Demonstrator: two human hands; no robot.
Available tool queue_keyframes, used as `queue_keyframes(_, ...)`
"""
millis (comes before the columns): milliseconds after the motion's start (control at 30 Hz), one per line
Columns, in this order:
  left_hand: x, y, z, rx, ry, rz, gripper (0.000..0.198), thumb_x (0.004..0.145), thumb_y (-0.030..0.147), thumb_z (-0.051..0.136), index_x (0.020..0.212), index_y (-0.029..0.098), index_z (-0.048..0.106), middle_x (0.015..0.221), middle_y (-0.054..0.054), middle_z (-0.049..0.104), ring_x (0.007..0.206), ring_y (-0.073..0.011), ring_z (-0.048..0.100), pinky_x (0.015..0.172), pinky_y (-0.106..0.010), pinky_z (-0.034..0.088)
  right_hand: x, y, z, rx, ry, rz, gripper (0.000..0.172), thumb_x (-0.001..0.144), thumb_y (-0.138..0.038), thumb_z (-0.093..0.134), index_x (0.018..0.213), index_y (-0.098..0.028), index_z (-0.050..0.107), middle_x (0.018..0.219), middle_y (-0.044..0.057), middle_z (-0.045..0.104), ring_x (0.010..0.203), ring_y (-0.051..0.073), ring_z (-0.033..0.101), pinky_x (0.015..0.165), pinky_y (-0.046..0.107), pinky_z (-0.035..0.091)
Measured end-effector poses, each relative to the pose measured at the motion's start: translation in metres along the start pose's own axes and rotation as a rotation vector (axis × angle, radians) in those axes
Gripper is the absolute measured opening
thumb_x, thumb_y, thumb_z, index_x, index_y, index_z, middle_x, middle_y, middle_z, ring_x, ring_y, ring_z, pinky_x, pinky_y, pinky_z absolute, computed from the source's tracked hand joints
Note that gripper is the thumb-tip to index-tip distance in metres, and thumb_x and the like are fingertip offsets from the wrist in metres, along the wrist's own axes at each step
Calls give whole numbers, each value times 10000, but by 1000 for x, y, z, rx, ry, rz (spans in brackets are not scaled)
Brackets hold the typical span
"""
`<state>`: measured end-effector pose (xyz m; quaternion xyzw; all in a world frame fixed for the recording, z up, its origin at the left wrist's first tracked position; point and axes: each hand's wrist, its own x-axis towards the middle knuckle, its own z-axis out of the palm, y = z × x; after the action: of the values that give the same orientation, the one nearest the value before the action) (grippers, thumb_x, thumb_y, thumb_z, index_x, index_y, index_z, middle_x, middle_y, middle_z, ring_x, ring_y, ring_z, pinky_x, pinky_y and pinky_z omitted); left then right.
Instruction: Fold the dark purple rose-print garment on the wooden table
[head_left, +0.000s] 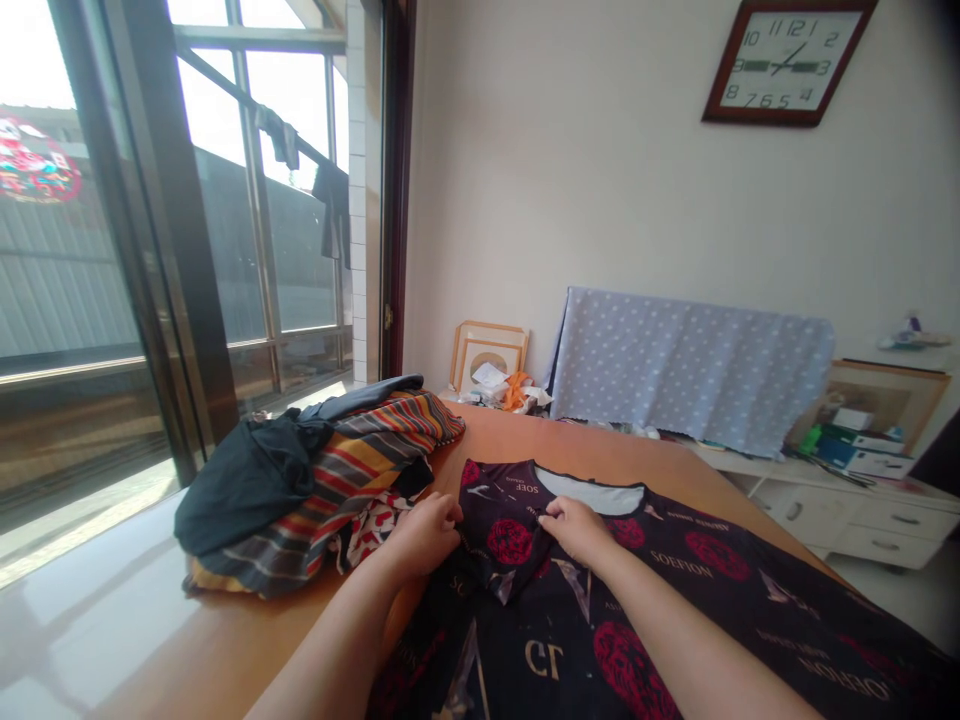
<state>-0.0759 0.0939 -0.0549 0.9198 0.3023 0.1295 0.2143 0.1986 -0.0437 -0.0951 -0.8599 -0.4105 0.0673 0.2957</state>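
A black shirt printed with dark red roses and pale lettering lies spread on the wooden table, its round neckline facing away from me. On its left side, part of the fabric, probably a sleeve, is turned inward over the front. At the outer edge of that folded part, my left hand is closed with the fingers pinching the cloth. My right hand is also closed, pinching the fabric just below the neckline, with its forearm lying across the shirt front. The shirt's lower part runs out of view.
Left of the shirt, a heap of clothes with striped and dark pieces rests on the table. Behind the table stand a polka-dot cloth cover, a white cabinet and leaning frames. Glass doors are at left.
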Motion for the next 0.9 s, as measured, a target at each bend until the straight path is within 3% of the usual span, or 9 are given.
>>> queue_keyframes(67, -1, -5, -2, -19, -33, -58, 200, 733, 201, 551, 908, 229, 644, 873, -15, 668, 810, -172, 602, 628, -246, 372, 3, 1, -1, -15, -18, -8, 166, 744, -376, 618, 760, -218, 667, 730, 8, 667, 684, 169, 577, 592, 259, 327)
queue_keyframes(167, -4, -12, -5, -15, -84, -104, 119, 741, 214, 547, 810, 230, 642, 783, 2, 656, 734, -158, 584, 582, -243, 330, 11, 5, -8, -1, 32, 28, 227, 795, -368, 530, 649, -214, 610, 632, 12, 624, 632, 171, 551, 562, 269, 297)
queue_keyframes(300, -6, -15, -9, 6, -114, -98, 111, 745, 217, 532, 751, 228, 643, 748, 3, 646, 703, -151, 578, 558, -248, 305, 23, 1, -17, 9, 134, 91, 250, 787, -397, 526, 620, -220, 583, 612, 24, 615, 629, 187, 551, 549, 275, 279)
queue_keyframes(400, -8, -12, -12, 22, -138, -88, 96, 727, 237, 548, 733, 230, 644, 730, 4, 639, 695, -153, 580, 532, -254, 285, 29, -16, -13, 127, 123, 38, 184, 742, -346, 560, 626, -211, 609, 656, 27, 654, 678, 187, 580, 564, 260, 303)
queue_keyframes(567, -14, -1, -16, 40, -182, -100, 134, 668, 229, 582, 778, 254, 655, 776, 19, 663, 709, -156, 590, 509, -248, 279, 41, -62, 12, 286, 30, -38, 155, 727, -291, 553, 669, -192, 656, 653, 4, 664, 652, 147, 589, 561, 220, 346)
queue_keyframes(733, -17, 4, -16, 20, -195, -72, 221, 623, 204, 589, 825, 266, 652, 792, 29, 677, 714, -158, 596, 515, -235, 295, 57, -105, 43, 447, -83, 33, 151, 753, -293, 550, 764, -188, 659, 598, -9, 634, 480, 108, 531, 439, 200, 325)
queue_keyframes(900, -19, 3, -17, 8, -228, -13, 243, 623, 241, 621, 861, 275, 656, 809, 23, 682, 724, -175, 601, 546, -244, 331, 69, -131, 68, 536, -190, 111, 79, 741, -237, 605, 681, -191, 581, 528, -9, 607, 418, 91, 505, 377, 170, 299)
